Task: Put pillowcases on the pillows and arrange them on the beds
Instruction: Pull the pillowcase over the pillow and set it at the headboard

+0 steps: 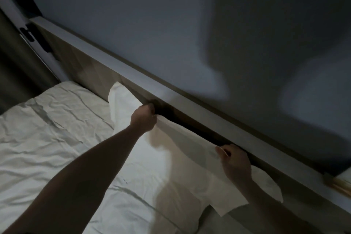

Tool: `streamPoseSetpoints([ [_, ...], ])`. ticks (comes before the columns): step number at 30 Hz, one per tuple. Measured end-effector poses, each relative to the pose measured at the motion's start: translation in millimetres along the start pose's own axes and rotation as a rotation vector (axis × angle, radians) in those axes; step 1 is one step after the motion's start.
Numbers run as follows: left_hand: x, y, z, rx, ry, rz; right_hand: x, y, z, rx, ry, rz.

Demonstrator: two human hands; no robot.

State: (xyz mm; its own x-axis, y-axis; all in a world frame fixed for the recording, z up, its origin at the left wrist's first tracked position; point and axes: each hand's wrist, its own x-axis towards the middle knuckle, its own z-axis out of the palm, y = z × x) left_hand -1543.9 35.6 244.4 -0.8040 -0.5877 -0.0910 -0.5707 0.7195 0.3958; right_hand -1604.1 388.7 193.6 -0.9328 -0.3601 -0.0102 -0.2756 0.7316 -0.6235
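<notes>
The white cloth pillowcase [171, 157], with its pillow inside, lies slanting from the centre of the frame down to the lower right, on the bed and close along the headboard. Its far edge is pulled taut between my two hands. My left hand [145, 119], at the centre of the frame, is clenched on that edge, the cloth bunched inside my fist. My right hand [235, 161], lower right of centre, pinches the same edge, thumb over the cloth and fingers [230, 147] curled behind it. A loose flap of the case sticks out past my right wrist toward the lower right. The wrinkled white cotton bedsheet [47, 129] spreads to the left and bottom of the frame. The pale wooden headboard ledge [117, 66] runs diagonally from upper left to lower right, just beyond my knuckles. Above it the grey painted wall [152, 15] carries blurred shadows.
</notes>
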Motion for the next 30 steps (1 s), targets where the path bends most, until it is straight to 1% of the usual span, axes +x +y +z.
streamPoseSetpoints([
  [1, 1.5, -0.3, 8.0, -0.043, -0.01, -0.022, 1.4, 3.6, 3.3, -0.051, -0.014, 0.015],
  [3, -2.4, -1.4, 25.6, -0.105, -0.069, -0.062, 0.4, 10.4, 9.8, -0.176, 0.034, -0.064],
  [4, -6.1, -1.5, 35.5, -0.134, -0.082, -0.072, -0.7, 11.1, 10.5, -0.213, 0.027, -0.08],
  [5, -12.5, -1.3, 45.6, -0.164, -0.068, -0.079, -3.0, 9.8, 9.3, -0.217, -0.02, -0.05],
  [6, -21.0, -1.2, 55.6, -0.198, -0.023, -0.087, -6.2, 12.5, 9.2, -0.209, -0.071, -0.012],
  [8, -39.7, 0.5, 70.8, -0.292, 0.102, -0.152, -14.6, 21.2, 6.3, -0.216, -0.119, 0.045],
  [10, -55.1, -0.5, 80.6, -0.365, 0.173, -0.297, -23.6, 32.7, 0.8, -0.283, -0.156, 0.062],
  [11, -58.3, -4.9, 86.2, -0.4, 0.177, -0.394, -27.6, 39.7, -0.8, -0.338, -0.19, 0.062],
  [12, -60.3, -8.8, 89.3, -0.442, 0.147, -0.505, -31.6, 46.5, -1.8, -0.394, -0.231, 0.053],
  [13, -60.6, -13.7, 90.4, -0.487, 0.08, -0.635, -34.7, 52.6, -2.6, -0.427, -0.263, 0.065],
  [14, -59.8, -19.7, 92.3, -0.53, -0.01, -0.744, -36.1, 59.1, -2.4, -0.43, -0.283, 0.092],
  [15, -59.5, -23.8, 91.9, -0.575, -0.119, -0.803, -36.7, 61.1, -3.2, -0.411, -0.294, 0.133],
  [17, -57.3, -26.9, 91.2, -0.714, -0.329, -0.801, -35.5, 59.4, -3.3, -0.347, -0.33, 0.192],
  [18, -53.3, -28.8, 93.1, -0.756, -0.371, -0.789, -33.8, 57.8, -2.0, -0.324, -0.343, 0.203],
  [20, -42.5, -28.2, 96.2, -0.707, -0.356, -0.738, -29.3, 53.6, 0.4, -0.296, -0.338, 0.193],
  [22, -37.6, -24.8, 94.6, -0.639, -0.309, -0.698, -26.3, 54.8, 2.5, -0.276, -0.323, 0.185],
  [23, -37.6, -22.0, 91.1, -0.644, -0.269, -0.681, -26.1, 56.5, 2.0, -0.254, -0.312, 0.189],
  [25, -42.7, -18.2, 83.0, -0.66, -0.137, -0.636, -26.8, 60.9, 0.7, -0.157, -0.273, 0.207],
  [28, -51.3, -16.6, 75.6, -0.676, 0.03, -0.561, -28.0, 60.8, 2.2, -0.016, -0.166, 0.176],
  [30, -54.0, -15.2, 74.4, -0.688, 0.144, -0.513, -25.3, 58.9, 2.5, -0.015, -0.076, 0.112],
])
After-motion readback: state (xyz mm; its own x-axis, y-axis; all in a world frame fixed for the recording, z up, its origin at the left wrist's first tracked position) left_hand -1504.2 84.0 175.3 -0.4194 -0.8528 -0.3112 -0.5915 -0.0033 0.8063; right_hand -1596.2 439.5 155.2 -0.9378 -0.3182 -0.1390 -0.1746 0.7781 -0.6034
